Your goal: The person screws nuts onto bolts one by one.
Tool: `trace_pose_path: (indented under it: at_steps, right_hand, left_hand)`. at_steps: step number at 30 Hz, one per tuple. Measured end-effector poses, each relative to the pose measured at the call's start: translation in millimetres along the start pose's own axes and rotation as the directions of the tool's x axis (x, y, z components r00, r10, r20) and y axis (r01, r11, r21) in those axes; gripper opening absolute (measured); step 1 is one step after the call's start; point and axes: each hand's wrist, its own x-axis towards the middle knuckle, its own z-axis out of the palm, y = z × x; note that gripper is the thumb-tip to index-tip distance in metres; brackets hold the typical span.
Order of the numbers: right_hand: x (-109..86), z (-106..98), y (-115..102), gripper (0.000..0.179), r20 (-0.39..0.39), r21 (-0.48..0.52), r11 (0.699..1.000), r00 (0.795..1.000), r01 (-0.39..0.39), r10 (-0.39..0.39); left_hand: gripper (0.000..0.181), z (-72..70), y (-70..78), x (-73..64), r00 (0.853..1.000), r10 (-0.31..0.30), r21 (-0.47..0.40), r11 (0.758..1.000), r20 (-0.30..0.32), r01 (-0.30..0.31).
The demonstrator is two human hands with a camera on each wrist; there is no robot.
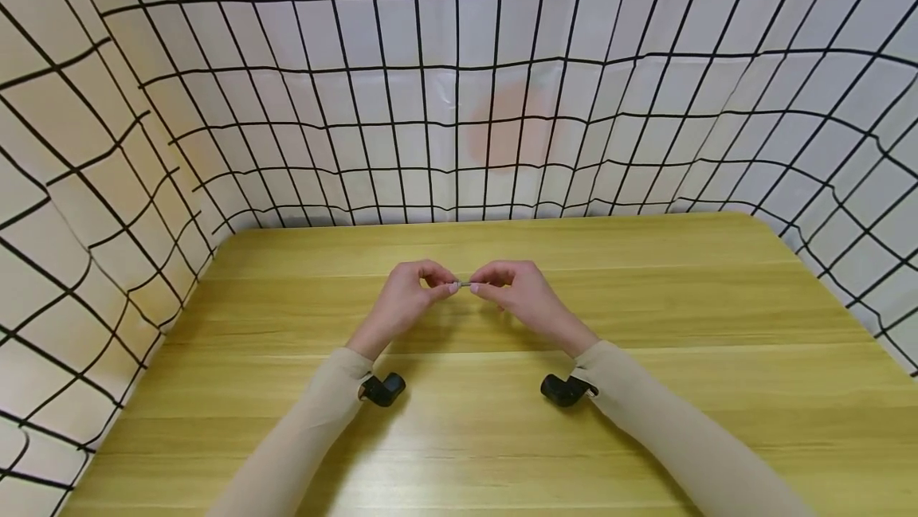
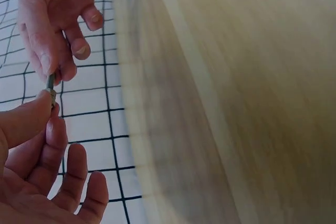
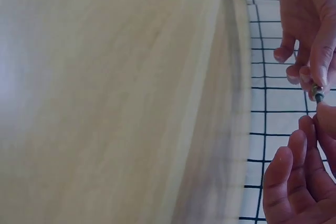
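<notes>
In the head view, my left hand (image 1: 403,294) and right hand (image 1: 529,298) meet fingertip to fingertip above the table. Between them runs a small metal bolt (image 1: 464,284), held roughly level. The left wrist view shows its thin dark shaft (image 2: 50,81) pinched by the right thumb and fingers. A thicker, nut-like metal end (image 2: 51,96) sits in the pinch of the left thumb and index finger. That same thick end (image 3: 317,91) shows in the right wrist view. Fingertips cover both ends, so whether it is one piece or two is hidden.
A wooden table (image 1: 459,437) lies under both arms. White sheeting with a black grid (image 1: 459,95) stands behind it and along both sides. Each wrist carries a small black camera, the left one (image 1: 383,389) and the right one (image 1: 566,389), close above the tabletop.
</notes>
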Motion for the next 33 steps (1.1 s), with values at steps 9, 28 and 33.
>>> trace_pose_path:
  at_steps: [9,28,33]
  right_hand:
    - [9.5,2.4,12.2,0.013,0.048,-0.033,0.996,0.996,-0.077,0.079]
    - [22.2,6.6,19.9,0.008,0.133,-0.183,0.982,0.989,-0.039,0.064]
    - [23.5,6.3,18.8,0.006,0.142,-0.204,0.978,0.987,-0.047,0.077]
  left_hand:
    - [0.005,3.4,-8.4,8.2,0.996,-0.052,0.058,0.997,0.079,0.047]
    - [0.005,7.6,-21.2,18.4,0.979,-0.102,0.153,0.985,0.178,0.075]
    - [0.005,7.6,-20.8,20.5,0.973,-0.098,0.173,0.983,0.208,0.062]
